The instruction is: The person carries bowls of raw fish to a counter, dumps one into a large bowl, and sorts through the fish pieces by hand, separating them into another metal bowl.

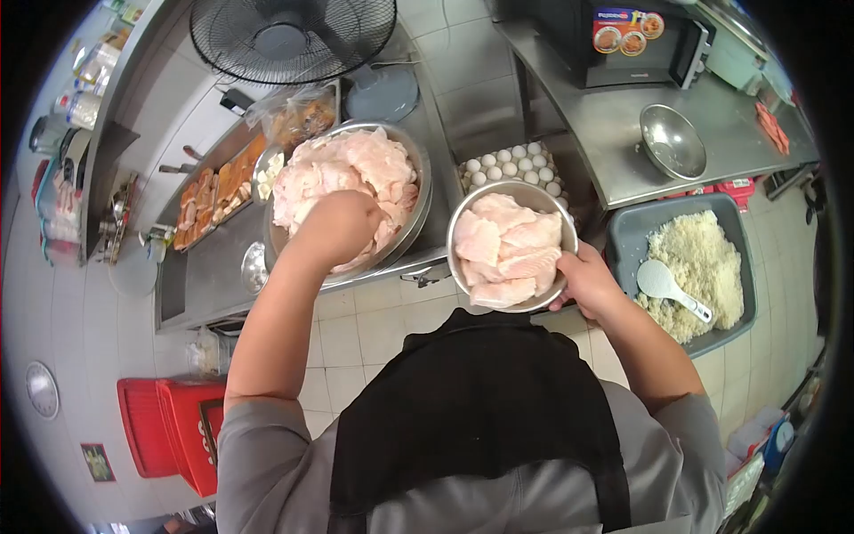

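Note:
My left hand (340, 224) reaches down into a large metal bowl (423, 200) heaped with raw pale chicken pieces (360, 160). Its knuckles face up, and the fingers are hidden against the meat, so I cannot see whether they grip a piece. With my right hand (584, 278) I hold the rim of a smaller metal bowl (455, 267) at its right side, thumb near the edge. Flat raw chicken fillets (509, 240) fill that smaller bowl, which is held in front of the black apron (471, 383).
Egg trays (511, 165) sit beyond the smaller bowl. To the right, a grey tub (745, 285) holds white crumbly food and a white scoop (663, 283). An empty metal bowl (673, 142) rests on the steel table. A black fan (289, 40) stands behind the large bowl.

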`<move>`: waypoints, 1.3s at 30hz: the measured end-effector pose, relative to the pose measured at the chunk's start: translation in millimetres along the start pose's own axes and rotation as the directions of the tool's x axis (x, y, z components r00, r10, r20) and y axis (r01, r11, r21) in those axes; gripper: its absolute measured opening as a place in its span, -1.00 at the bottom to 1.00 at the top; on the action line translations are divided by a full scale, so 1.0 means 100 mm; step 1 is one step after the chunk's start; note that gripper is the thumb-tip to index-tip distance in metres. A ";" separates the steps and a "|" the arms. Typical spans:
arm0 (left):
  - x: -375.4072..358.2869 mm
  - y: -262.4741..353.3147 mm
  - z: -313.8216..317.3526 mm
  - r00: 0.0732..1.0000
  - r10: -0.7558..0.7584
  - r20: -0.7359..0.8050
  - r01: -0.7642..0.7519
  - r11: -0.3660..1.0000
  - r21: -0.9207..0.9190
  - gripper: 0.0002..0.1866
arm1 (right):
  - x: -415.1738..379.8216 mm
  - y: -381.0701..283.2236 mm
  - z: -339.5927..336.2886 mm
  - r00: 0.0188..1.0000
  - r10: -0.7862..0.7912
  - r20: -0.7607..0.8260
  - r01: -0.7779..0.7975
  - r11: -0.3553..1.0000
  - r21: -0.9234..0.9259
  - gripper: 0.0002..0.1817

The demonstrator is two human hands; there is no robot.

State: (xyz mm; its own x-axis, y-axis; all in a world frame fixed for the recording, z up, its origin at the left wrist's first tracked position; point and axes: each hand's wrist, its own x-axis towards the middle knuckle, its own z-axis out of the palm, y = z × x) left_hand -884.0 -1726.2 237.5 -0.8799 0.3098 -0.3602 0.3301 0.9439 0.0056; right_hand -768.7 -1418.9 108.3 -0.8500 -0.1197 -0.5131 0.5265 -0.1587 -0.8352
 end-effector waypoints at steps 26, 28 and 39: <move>0.69 -0.74 0.01 0.927 0.000 0.375 0.228 0.795 -0.562 -0.64 | -0.21 0.06 -0.39 0.999 -0.013 -0.034 0.014 0.999 0.047 -0.58; 0.77 -0.89 0.05 0.939 0.062 0.340 0.189 0.732 -0.654 -0.69 | -0.19 0.05 -0.39 1.000 -0.021 -0.023 0.022 0.998 0.056 -0.57; 0.57 -0.78 0.05 0.978 -0.011 0.206 0.193 0.404 -0.894 -0.78 | -0.15 0.01 -0.33 1.000 0.001 -0.009 -0.001 1.000 0.014 -0.59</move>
State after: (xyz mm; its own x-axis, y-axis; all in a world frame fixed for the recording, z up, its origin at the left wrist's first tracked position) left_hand -957.7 -1782.8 211.6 -0.7943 0.2689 -0.5448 -0.3422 0.5430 0.7669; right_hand -756.0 -1384.5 108.5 -0.8497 -0.1109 -0.5155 0.5272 -0.1726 -0.8320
